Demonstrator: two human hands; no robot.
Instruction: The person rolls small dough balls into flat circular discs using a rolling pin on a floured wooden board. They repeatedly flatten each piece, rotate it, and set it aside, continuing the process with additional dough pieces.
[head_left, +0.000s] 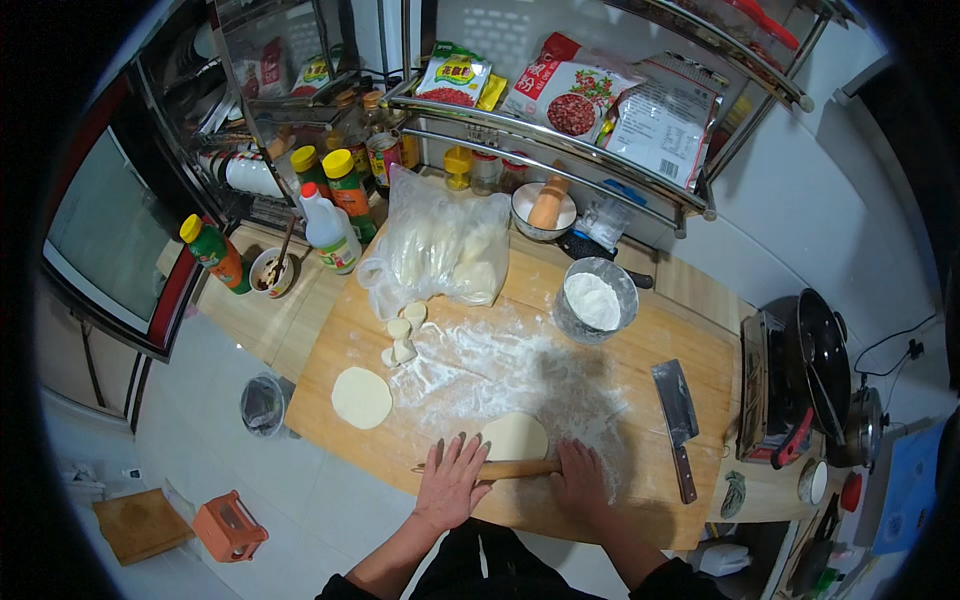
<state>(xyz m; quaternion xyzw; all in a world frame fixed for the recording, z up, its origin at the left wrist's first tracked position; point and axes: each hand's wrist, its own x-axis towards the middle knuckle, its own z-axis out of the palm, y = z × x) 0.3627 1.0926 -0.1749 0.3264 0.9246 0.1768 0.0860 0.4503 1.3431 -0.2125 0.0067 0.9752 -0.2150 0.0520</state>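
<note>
A wooden rolling pin (517, 469) lies across the near edge of a round, flat dough wrapper (516, 438). My left hand (452, 480) holds the pin's left end under its palm, fingers stretched forward. At the other end, my right hand (580, 480) holds the pin in the same flat way, partly in shadow. Both rest low over the wooden board (637, 517), which is dusted with white flour (487, 367). Another rolled wrapper (361, 397) lies flat to the left. Several small dough pieces (400, 328) sit beyond it, some touching each other.
A metal pot of flour (596, 304) and a plastic bag (442, 240) with pale contents stand at the back. A cleaver (679, 420) lies at right, near a stove with a wok (821, 360). Bottles (330, 232) line the left; a metal rack (555, 142) overhangs the back.
</note>
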